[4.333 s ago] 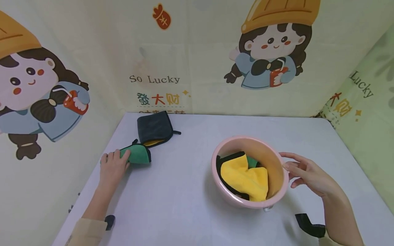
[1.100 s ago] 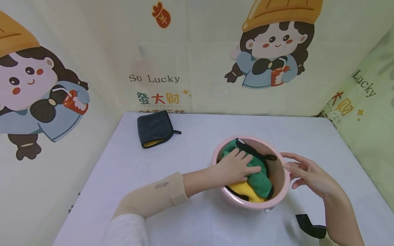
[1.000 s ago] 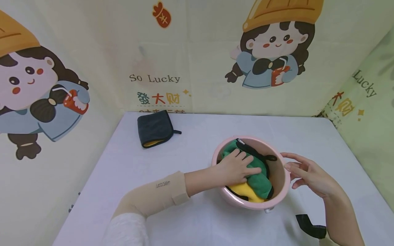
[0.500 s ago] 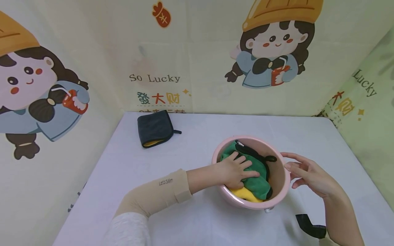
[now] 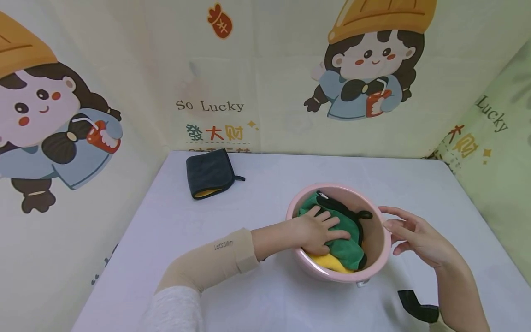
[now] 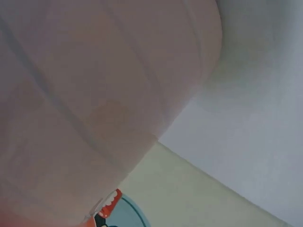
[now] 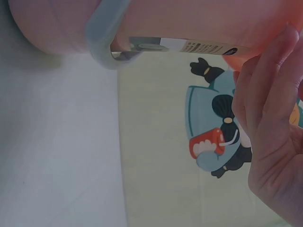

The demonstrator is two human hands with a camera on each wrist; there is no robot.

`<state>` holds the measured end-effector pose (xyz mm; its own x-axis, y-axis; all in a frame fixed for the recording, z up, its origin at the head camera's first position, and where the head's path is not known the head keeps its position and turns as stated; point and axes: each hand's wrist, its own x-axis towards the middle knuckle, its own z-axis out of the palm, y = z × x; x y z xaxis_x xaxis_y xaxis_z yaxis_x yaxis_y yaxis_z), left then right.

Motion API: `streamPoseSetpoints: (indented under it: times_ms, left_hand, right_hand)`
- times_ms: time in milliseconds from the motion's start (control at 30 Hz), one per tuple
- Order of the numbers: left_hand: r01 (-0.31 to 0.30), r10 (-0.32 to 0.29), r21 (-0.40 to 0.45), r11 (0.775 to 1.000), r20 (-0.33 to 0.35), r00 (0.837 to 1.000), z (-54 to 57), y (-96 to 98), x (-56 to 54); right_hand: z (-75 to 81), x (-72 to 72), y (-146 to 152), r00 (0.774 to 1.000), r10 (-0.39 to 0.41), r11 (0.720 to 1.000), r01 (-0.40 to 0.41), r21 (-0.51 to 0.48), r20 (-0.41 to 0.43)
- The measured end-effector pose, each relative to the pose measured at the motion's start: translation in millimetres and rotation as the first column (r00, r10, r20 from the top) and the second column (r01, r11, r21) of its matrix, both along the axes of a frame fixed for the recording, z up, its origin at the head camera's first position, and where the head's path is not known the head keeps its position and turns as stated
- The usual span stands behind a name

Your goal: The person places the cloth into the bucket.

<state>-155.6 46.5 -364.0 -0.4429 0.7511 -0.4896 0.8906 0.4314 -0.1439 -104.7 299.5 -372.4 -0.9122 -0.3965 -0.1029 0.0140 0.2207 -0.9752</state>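
A pink bucket (image 5: 372,242) stands right of the middle of the table, with folded cloths in it. On top is a green cloth (image 5: 346,251) with black edging and a loop; below it peeks a yellow cloth (image 5: 329,263). My left hand (image 5: 317,233) lies on the green cloth, fingers spread. My right hand (image 5: 423,237) touches the bucket's right rim, its fingers loosely extended. In the right wrist view those fingers (image 7: 267,90) rest along the outer wall, beyond the bucket's pale handle (image 7: 102,35). The left wrist view is mostly filled by the bucket's outer wall (image 6: 109,85).
A folded dark grey cloth (image 5: 209,173) with a yellow inside and a small loop lies at the table's back left. Behind the white table (image 5: 232,212) hangs a cream curtain (image 5: 282,92) printed with cartoon figures. A black strap (image 5: 416,306) sits by my right wrist.
My left hand has carried the green cloth from the left of the table into the bucket. Over the last second it has pressed slightly lower. My right hand has stayed at the rim.
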Motion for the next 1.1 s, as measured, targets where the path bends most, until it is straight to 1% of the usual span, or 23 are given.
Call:
streamPoseSetpoints:
  times_ms: [67, 100, 133, 167, 200, 267, 333, 367, 400, 433, 467, 500, 533, 600, 633, 667, 700, 767, 833, 900, 967, 1033, 1100]
  left_hand:
    - [0.026, -0.027, 0.074, 0.997, 0.015, 1.0, 0.7, -1.5, -1.8]
    - [0.04, -0.043, 0.123, 0.992, 0.027, 0.999, 1.8, -2.5, -2.6]
    - [0.05, -0.059, 0.178, 0.983, 0.043, 0.997, 2.9, -4.7, -3.4]
    - [0.066, -0.082, 0.239, 0.969, 0.054, 0.995, 4.1, -6.9, -4.6]
    - [0.085, -0.106, 0.302, 0.95, 0.054, 0.993, 6.0, -9.6, -6.1]
    - [0.122, -0.146, 0.424, 0.897, 0.023, 0.989, 11.2, -16.7, -10.2]
    - [0.162, -0.147, 0.514, 0.842, -0.071, 0.987, 16.6, -26.3, -16.9]
    - [0.18, -0.128, 0.552, 0.814, -0.131, 0.983, 18.9, -32.4, -21.6]
    - [0.189, -0.093, 0.585, 0.789, -0.19, 0.977, 21.0, -38.8, -27.0]
    - [0.189, -0.047, 0.608, 0.771, -0.242, 0.969, 22.5, -46.0, -33.2]
    - [0.18, 0.009, 0.633, 0.753, -0.283, 0.959, 23.4, -53.9, -40.0]
    - [0.161, 0.072, 0.653, 0.74, -0.315, 0.946, 23.8, -62.1, -47.3]
    - [0.135, 0.137, 0.677, 0.724, -0.332, 0.933, 23.2, -70.5, -55.2]
    - [0.065, 0.265, 0.715, 0.696, -0.34, 0.902, 19.4, -88.0, -72.0]
    - [0.023, 0.325, 0.73, 0.683, -0.332, 0.885, 16.2, -97.3, -80.6]
    - [-0.03, 0.385, 0.748, 0.664, -0.307, 0.87, 12.7, -106.5, -88.6]
    - [-0.078, 0.441, 0.755, 0.651, -0.293, 0.848, 8.4, -115.8, -96.4]
    - [-0.17, 0.541, 0.77, 0.615, -0.255, 0.801, -1.4, -134.4, -110.8]
    - [-0.268, 0.631, 0.776, 0.571, -0.206, 0.748, -11.2, -152.5, -122.0]
    - [-0.352, 0.703, 0.78, 0.518, -0.153, 0.694, -21.0, -169.1, -130.8]
    - [-0.431, 0.763, 0.767, 0.476, -0.115, 0.637, -31.4, -184.0, -137.9]
    - [-0.502, 0.808, 0.742, 0.444, -0.089, 0.583, -41.6, -197.5, -143.1]
    - [-0.558, 0.841, 0.716, 0.421, -0.076, 0.536, -51.6, -209.4, -146.6]
  right_hand:
    - [0.5, 0.5, 0, 1.0, -0.004, 1.0, 0.004, -0.002, 0.001]
    - [0.8, 0.9, 1, 1.0, -0.006, 1.0, 0.006, -0.003, 0.002]
    - [0.4, 1.0, 0, 1.0, -0.007, 1.0, 0.007, -0.001, 0.003]
    - [0.1, 1.1, 0, 1.0, -0.008, 1.0, 0.008, 0.005, 0.002]
    - [-0.1, 1.2, 0, 1.0, -0.008, 1.0, 0.008, 0.007, 0.002]
    - [-0.3, 1.3, 0, 1.0, -0.01, 1.0, 0.01, 0.018, 0.0]
    - [-0.5, 0.9, 0, 1.0, -0.008, 1.0, 0.008, 0.027, -0.005]
    - [-0.5, 0.7, 0, 1.0, -0.007, 1.0, 0.007, 0.029, -0.005]
    - [-0.6, 0.5, 0, 1.0, -0.006, 1.0, 0.006, 0.029, -0.005]
    - [-0.6, 0.3, 0, 1.0, -0.005, 1.0, 0.005, 0.03, -0.007]
    - [-0.7, 0.1, 1, 1.0, -0.004, 1.0, 0.005, 0.031, -0.007]
    - [-0.6, -0.1, 1, 1.0, -0.003, 1.0, 0.003, 0.029, -0.005]
    - [-0.5, -0.3, 1, 1.0, -0.002, 1.0, 0.002, 0.027, -0.002]
    - [-0.1, -0.5, 1, 1.0, -0.001, 1.0, 0.001, 0.024, 0.002]
    - [0.0, -0.5, 1, 1.0, -0.001, 1.0, 0.001, 0.024, 0.003]
    - [0.2, -0.5, 1, 1.0, -0.003, 1.0, 0.002, 0.023, 0.007]
    - [0.4, -0.5, 0, 1.0, -0.003, 1.0, 0.003, 0.022, 0.01]
    - [0.6, -0.5, 0, 1.0, -0.003, 1.0, 0.003, 0.02, 0.013]
    - [0.4, -0.7, 0, 1.0, 0.0, 1.0, -0.001, 0.014, 0.016]
    - [0.2, -1.0, 0, 1.0, 0.004, 1.0, -0.005, 0.01, 0.015]
    - [-0.2, -1.2, 0, 1.0, 0.006, 1.0, -0.006, 0.006, 0.013]
    - [-0.5, -1.3, 0, 1.0, 0.006, 1.0, -0.006, 0.007, 0.012]
    - [-0.8, -1.5, 0, 1.0, 0.008, 1.0, -0.008, 0.003, 0.012]
